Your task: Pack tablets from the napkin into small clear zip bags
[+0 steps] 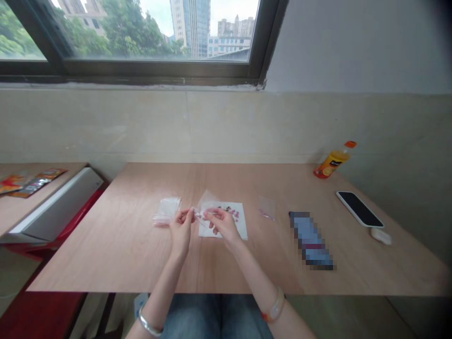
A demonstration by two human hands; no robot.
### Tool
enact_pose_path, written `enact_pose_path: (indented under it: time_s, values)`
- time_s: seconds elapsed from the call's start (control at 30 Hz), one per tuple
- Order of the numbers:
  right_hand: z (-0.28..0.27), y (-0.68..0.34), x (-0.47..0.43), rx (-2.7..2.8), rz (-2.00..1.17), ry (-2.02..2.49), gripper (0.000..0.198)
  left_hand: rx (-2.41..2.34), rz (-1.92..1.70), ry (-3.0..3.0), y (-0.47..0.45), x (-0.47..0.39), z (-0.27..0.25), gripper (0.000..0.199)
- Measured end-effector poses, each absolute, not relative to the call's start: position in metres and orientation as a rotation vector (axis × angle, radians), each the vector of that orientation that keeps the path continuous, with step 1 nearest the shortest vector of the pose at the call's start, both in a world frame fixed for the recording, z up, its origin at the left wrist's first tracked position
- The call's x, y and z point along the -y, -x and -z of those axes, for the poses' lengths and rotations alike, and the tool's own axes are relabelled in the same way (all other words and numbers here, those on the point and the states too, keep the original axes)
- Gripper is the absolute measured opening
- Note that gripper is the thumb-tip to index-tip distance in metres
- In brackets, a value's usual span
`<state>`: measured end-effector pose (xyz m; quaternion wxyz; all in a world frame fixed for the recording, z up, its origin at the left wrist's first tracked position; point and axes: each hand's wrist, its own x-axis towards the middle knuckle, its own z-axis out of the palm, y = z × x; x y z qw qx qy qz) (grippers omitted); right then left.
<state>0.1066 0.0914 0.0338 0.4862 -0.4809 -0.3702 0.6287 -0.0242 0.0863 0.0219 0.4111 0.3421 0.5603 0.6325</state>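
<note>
My left hand [181,230] and my right hand [225,225] meet over a white sheet [240,230], with fingertips pinched. Between them is a small clear plastic bag [209,198], its film rising beyond the fingers; both hands appear to grip its edge. Several small pink and dark pieces [234,213] lie on the sheet, partly covered by my right hand. Just left of my left hand rests a stack of clear plastic bags [168,207]. Farther right, a single clear bag [267,207] lies flat with something small and pinkish along its lower edge.
On the right are a blurred-out phone [310,240], a white-edged phone [359,208], a white case [381,236] and an orange drink bottle [332,162] near the wall. A second table [45,207] with foil packets [38,182] stands left. The wooden table's front edge [106,291] crosses above my lap.
</note>
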Motion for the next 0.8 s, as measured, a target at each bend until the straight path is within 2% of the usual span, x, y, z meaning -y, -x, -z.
enact_pose_path:
  time_s: [0.13,0.37,0.53,0.67,0.8]
  values:
    - [-0.032,-0.08,-0.089,0.925,-1.646,1.119,0.032,-1.498,-1.634,-0.782,0.042,-0.083,-0.019,0.042]
    - [-0.03,-0.053,-0.094,1.024,-1.742,1.114,0.024,-1.432,-1.441,-0.819,0.081,-0.092,-0.034,0.049]
    - [-0.024,-0.028,-0.108,0.974,-1.628,1.123,0.028,-1.531,-1.551,-0.836,0.103,-0.111,-0.036,0.047]
    - [-0.015,-0.002,-0.125,1.037,-1.554,1.258,0.026,-1.79,-1.447,-1.072,0.129,-0.131,-0.03,0.042]
    - [-0.005,0.019,-0.138,1.122,-1.64,1.426,0.026,-2.125,-1.355,-1.425,0.151,-0.141,-0.023,0.036]
